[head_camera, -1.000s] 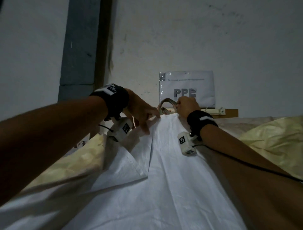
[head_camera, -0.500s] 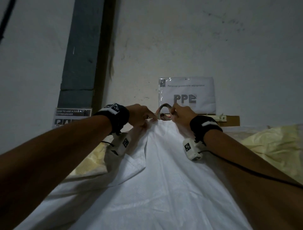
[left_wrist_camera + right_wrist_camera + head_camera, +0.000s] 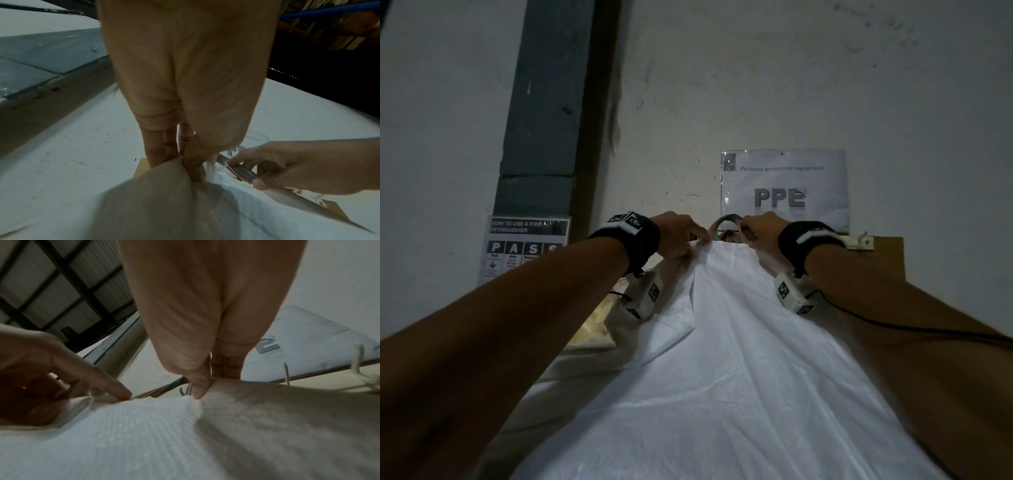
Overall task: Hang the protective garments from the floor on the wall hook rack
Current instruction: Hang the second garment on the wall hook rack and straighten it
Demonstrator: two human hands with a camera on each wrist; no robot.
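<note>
White garment [image 3: 729, 342] at wall rack [image 3: 883, 245], top edge up | left hand [image 3: 676, 236] pinches edge | right hand [image 3: 760, 228] pinches striped loop [image 3: 238, 169] | soft, light, floppy: grip by loop

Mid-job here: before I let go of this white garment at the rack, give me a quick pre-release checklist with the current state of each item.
1. Left hand has the white garment: ok, thumb and fingers pinch its top edge.
2. Right hand has the striped loop: ok, fingers pinch it at the collar.
3. Loop seated over a hook: cannot tell, the hook behind it is hidden by hands and fabric.
4. Rack reached: ok, both hands are at the wooden rack under the PPE sign.
5. Neighbouring white hook free: ok, nothing hangs on it.
6. Garment hanging straight: not ok, it drapes toward the camera, held up by the hands.
</note>
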